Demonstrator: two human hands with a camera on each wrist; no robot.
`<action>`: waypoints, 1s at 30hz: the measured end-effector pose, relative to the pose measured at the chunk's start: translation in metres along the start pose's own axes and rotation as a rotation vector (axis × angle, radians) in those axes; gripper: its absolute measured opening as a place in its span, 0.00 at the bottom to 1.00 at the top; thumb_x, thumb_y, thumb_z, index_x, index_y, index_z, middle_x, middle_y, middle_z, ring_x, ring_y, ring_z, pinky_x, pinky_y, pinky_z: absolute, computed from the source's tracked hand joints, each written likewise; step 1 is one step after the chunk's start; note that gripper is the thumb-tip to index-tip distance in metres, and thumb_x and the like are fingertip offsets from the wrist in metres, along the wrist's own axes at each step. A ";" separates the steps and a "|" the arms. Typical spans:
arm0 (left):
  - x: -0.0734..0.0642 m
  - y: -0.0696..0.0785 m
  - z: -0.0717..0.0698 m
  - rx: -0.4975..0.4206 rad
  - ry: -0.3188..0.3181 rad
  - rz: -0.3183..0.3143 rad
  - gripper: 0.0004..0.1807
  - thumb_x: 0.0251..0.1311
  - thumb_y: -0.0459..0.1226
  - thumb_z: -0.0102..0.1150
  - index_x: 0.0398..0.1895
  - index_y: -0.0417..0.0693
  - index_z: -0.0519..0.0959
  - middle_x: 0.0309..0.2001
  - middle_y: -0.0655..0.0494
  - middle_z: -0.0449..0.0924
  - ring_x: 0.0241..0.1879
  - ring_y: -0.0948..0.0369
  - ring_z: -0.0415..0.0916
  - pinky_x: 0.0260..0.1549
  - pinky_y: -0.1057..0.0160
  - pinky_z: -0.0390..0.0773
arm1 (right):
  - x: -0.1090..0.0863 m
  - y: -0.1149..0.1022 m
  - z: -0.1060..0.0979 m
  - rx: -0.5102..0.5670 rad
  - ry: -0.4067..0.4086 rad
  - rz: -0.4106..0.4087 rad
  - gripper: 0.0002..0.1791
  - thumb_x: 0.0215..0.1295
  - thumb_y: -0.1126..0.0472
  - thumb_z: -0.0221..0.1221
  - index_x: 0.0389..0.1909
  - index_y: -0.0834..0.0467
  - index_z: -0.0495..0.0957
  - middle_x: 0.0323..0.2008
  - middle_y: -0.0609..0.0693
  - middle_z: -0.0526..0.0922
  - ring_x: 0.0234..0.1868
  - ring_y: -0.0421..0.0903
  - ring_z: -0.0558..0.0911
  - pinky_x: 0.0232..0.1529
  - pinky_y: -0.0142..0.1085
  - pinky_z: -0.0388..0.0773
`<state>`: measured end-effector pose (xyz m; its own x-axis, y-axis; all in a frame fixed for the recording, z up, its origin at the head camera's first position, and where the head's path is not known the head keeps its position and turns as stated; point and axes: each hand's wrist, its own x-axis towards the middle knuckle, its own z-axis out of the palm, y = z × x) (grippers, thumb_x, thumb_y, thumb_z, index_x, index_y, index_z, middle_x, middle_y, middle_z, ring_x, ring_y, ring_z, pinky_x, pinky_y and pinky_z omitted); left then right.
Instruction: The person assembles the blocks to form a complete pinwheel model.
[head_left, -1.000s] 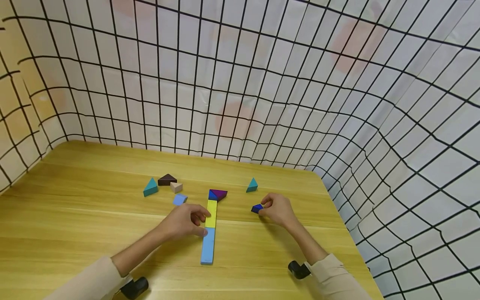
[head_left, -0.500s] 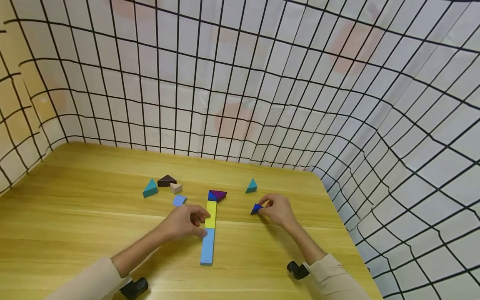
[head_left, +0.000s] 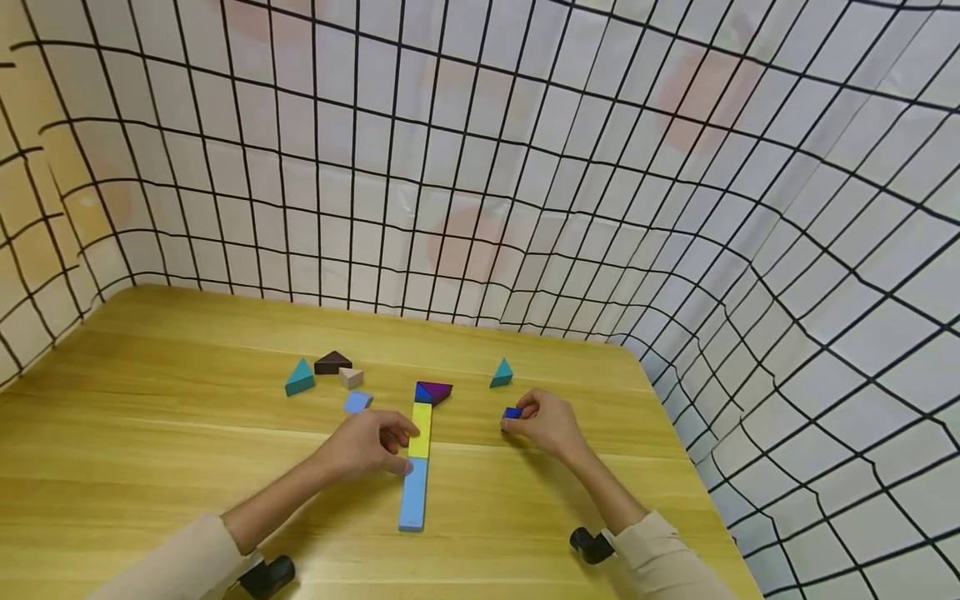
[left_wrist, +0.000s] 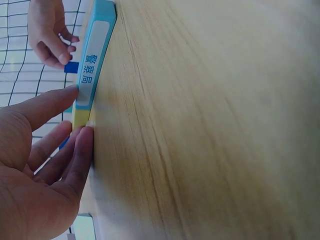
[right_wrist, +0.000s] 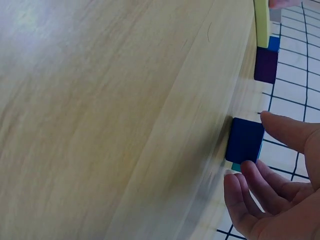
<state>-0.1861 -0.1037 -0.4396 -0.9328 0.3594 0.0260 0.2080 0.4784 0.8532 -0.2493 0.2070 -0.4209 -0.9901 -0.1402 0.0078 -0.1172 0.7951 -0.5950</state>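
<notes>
A column of flat blocks lies in the middle of the table: a light blue block (head_left: 413, 500) nearest me, then a yellow block (head_left: 422, 429). At its far end a small blue triangular block (head_left: 422, 395) meets a purple triangular block (head_left: 438, 392). My left hand (head_left: 362, 446) rests its fingertips against the column's left side, by the light blue and yellow blocks. Printed characters show on the light blue block's side in the left wrist view. To the right, my right hand (head_left: 551, 425) pinches a dark blue triangular block (right_wrist: 245, 141) between thumb and fingers, partly hidden in the head view.
A teal triangular block (head_left: 502, 374) lies beyond my right hand. At left are another teal triangle (head_left: 300, 379), a dark brown triangle (head_left: 333, 363), a pale wooden triangle (head_left: 350, 377) and a small light blue block (head_left: 357, 402). A grid-patterned curtain (head_left: 375, 167) borders the wooden table (head_left: 187, 400).
The dark blue block has turned in my right hand's fingers, and the thumb now covers more of it. My left hand and the column have kept their places.
</notes>
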 end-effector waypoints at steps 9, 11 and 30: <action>-0.002 0.000 0.000 -0.007 -0.003 0.008 0.23 0.47 0.35 0.80 0.49 0.41 0.84 0.38 0.54 0.83 0.37 0.60 0.77 0.38 0.67 0.79 | -0.002 -0.001 0.001 0.045 -0.004 -0.001 0.23 0.56 0.57 0.73 0.50 0.63 0.80 0.38 0.52 0.86 0.40 0.48 0.84 0.39 0.41 0.82; -0.001 -0.001 0.000 -0.006 -0.003 0.010 0.23 0.47 0.35 0.80 0.49 0.41 0.84 0.38 0.54 0.83 0.37 0.60 0.77 0.38 0.67 0.79 | -0.002 -0.002 0.001 0.051 -0.006 -0.002 0.23 0.57 0.58 0.73 0.51 0.63 0.80 0.38 0.52 0.86 0.40 0.48 0.84 0.40 0.41 0.82; 0.001 -0.005 0.001 -0.001 0.007 0.012 0.23 0.47 0.35 0.80 0.48 0.42 0.84 0.37 0.56 0.82 0.37 0.59 0.77 0.38 0.67 0.79 | 0.000 -0.003 0.005 0.130 -0.024 0.004 0.23 0.60 0.63 0.69 0.57 0.65 0.80 0.38 0.57 0.90 0.37 0.49 0.89 0.34 0.40 0.84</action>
<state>-0.1878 -0.1052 -0.4446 -0.9322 0.3597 0.0393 0.2188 0.4737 0.8531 -0.2483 0.2020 -0.4229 -0.9882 -0.1523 -0.0129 -0.1009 0.7131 -0.6938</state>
